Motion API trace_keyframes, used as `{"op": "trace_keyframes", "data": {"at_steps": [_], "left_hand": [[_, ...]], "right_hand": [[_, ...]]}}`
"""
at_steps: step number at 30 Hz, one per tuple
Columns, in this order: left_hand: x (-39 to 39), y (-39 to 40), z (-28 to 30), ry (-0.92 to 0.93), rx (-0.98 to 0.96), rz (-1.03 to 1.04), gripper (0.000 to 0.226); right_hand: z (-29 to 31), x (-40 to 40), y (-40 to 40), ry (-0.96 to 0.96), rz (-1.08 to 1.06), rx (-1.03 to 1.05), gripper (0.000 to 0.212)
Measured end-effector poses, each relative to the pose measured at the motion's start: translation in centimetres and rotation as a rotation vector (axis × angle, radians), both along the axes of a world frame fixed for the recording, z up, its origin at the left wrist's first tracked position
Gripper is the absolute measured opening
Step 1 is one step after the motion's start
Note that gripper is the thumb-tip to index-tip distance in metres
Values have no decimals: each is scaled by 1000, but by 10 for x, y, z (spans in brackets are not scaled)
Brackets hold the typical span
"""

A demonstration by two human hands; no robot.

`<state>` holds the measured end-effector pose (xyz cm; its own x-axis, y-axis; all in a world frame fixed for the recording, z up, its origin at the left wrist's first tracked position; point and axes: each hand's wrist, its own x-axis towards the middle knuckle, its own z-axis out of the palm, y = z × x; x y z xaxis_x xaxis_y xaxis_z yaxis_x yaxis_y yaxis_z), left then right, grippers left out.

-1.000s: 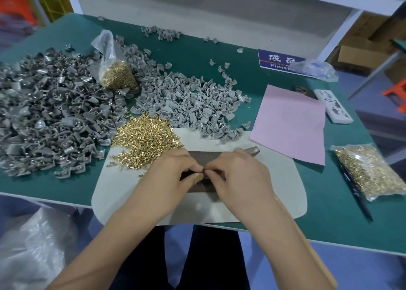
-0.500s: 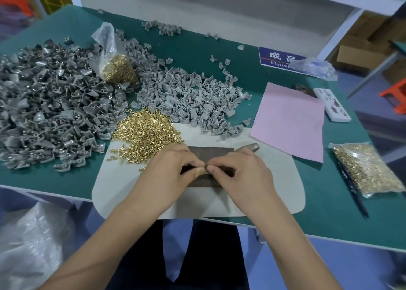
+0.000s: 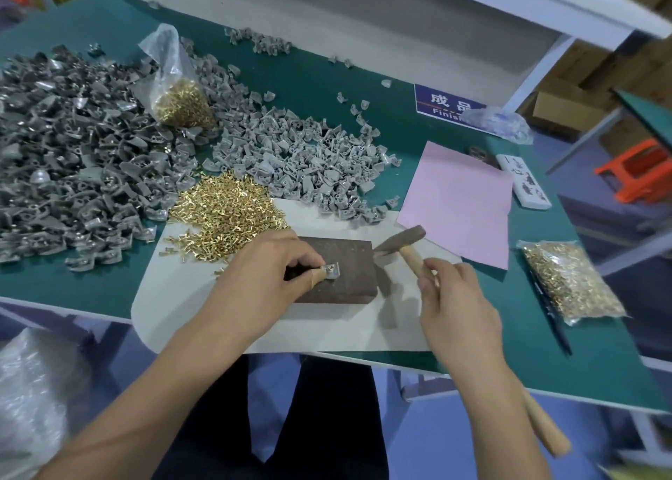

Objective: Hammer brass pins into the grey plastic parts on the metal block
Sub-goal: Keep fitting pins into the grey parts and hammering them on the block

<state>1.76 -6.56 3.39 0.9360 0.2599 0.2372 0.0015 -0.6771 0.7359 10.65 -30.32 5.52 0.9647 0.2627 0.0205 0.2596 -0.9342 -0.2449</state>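
Observation:
A dark metal block (image 3: pixel 345 279) lies on a white mat (image 3: pixel 203 298) at the table's front. My left hand (image 3: pixel 262 272) pinches a small grey plastic part (image 3: pixel 331 271) with a brass pin in it against the block's top. My right hand (image 3: pixel 454 298) is right of the block, over the wooden handle of a hammer (image 3: pixel 403 241). The hammer's head lies on the mat by the block's right edge. I cannot tell whether the fingers close round the handle. Loose brass pins (image 3: pixel 225 214) are heaped left of the block.
Two piles of grey plastic parts (image 3: pixel 65 159) (image 3: pixel 302 163) cover the green table's left and middle. A bag of pins (image 3: pixel 178 101) stands between them; another bag (image 3: pixel 571 283) lies at the right beside a pen (image 3: pixel 552 319). A pink sheet (image 3: pixel 462 203) lies right of the block.
My right hand left the part on the block and moved right to the hammer handle. My left hand stays holding the part. The camera view shifted slightly.

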Motion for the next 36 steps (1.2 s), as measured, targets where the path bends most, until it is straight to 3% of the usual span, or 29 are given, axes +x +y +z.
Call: {"op": "trace_keyframes", "data": {"at_steps": [2, 6, 9, 14, 17, 19, 21, 25, 30, 36], "left_hand": [[0, -1, -1, -5, -4, 6, 5], [1, -1, 0, 16, -25, 1, 5], [2, -1, 3, 23, -18, -6, 4], [1, -2, -2, -29, 70, 15, 5], [-2, -4, -12, -91, 14, 54, 7], [-2, -8, -17, -116, 0, 84, 6], [0, -11, -22, -126, 11, 110, 6], [0, -15, -29, -150, -83, 161, 8], [5, -26, -22, -162, -112, 136, 9], [6, -21, -9, -73, 104, 139, 12]], "right_hand": [[5, 0, -9, -58, -8, 81, 35], [1, -4, -16, 153, -17, 57, 43], [-4, -7, -22, 148, -39, 32, 51], [-3, -6, -38, 53, -142, 23, 31], [-8, -15, -38, 34, -170, 330, 27], [-4, -21, -30, 134, -115, 565, 16], [2, -25, -22, 237, -21, 654, 14], [3, -26, -2, 294, 223, 639, 14], [6, -20, 8, 233, 269, 527, 21], [24, -21, 12, 18, 219, 341, 26]]}}
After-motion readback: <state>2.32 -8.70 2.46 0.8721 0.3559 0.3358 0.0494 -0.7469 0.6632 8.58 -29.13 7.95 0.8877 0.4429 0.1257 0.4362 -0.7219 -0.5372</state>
